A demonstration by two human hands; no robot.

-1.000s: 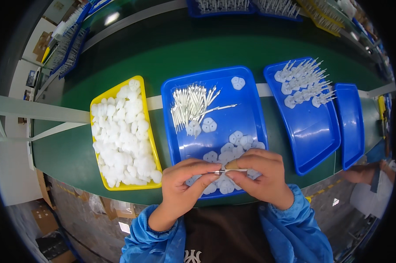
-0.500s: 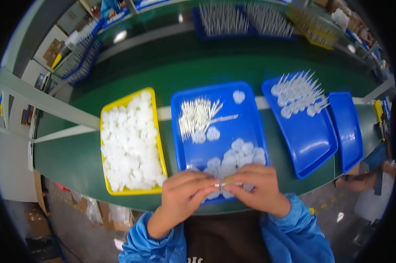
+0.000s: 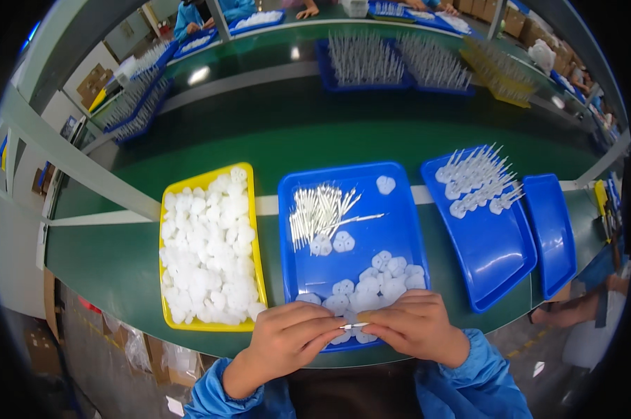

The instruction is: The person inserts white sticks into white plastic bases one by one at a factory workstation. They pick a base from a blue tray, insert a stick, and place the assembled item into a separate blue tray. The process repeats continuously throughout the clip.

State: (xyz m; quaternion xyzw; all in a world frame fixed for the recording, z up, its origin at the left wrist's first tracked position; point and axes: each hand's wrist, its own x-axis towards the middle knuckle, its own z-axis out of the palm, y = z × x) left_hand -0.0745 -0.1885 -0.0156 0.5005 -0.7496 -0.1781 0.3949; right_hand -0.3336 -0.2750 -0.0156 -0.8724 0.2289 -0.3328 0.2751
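Observation:
My left hand (image 3: 287, 342) and my right hand (image 3: 420, 328) meet at the near edge of a blue tray (image 3: 308, 276). Both are closed, fingertips pinching a thin white stick (image 3: 354, 325) from opposite ends. Its short middle stretch shows between them; the ends are hidden by my fingers. Under and behind my hands, translucent white lobed pieces (image 3: 371, 290) lie heaped in the tray. A bundle of slim white pointed sticks (image 3: 321, 213) rests in its far left part, with two lobed pieces just below. Another lobed piece (image 3: 385, 184) sits alone in the far right corner.
A yellow tray (image 3: 164, 286) full of white pieces stands left. On the right, a blue tray (image 3: 493, 269) holds lobed pieces with upright sticks, beside another blue tray (image 3: 554, 244). Farther off are trays of upright sticks (image 3: 365, 61), a metal frame post (image 3: 78, 157), and other people's hands.
The view has tilted up, so the trays appear lower and more of the far bench shows. My hands remain together at the tray's near edge, and the stick between them shows more clearly.

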